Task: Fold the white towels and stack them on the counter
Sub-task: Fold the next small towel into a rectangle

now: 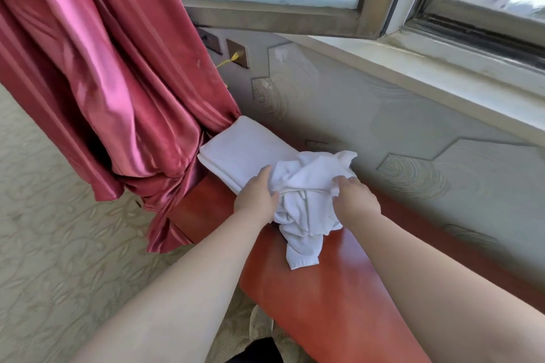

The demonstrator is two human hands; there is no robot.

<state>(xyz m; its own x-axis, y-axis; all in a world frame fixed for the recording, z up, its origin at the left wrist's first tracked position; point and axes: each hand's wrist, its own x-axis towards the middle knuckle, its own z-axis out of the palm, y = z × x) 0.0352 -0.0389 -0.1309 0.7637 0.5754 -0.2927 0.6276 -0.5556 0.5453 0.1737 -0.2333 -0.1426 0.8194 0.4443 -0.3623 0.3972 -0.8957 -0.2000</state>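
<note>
Both hands grip a crumpled towel (306, 183) on the red table (324, 298). The left hand (256, 196) curls into its left side and the right hand (355, 197) into its right. One end trails toward the person. A folded towel (241, 153) lies flat just behind, touching it, its far end against the curtain (118, 82).

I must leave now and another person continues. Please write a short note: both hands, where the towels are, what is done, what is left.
The left hand and right hand both grip the crumpled towel on the counter.
The folded towel lies flat on the counter beside the curtain, its near end under the crumpled one.
Done: that folded towel. Left: fold the crumpled towel, stack it on top.
</note>
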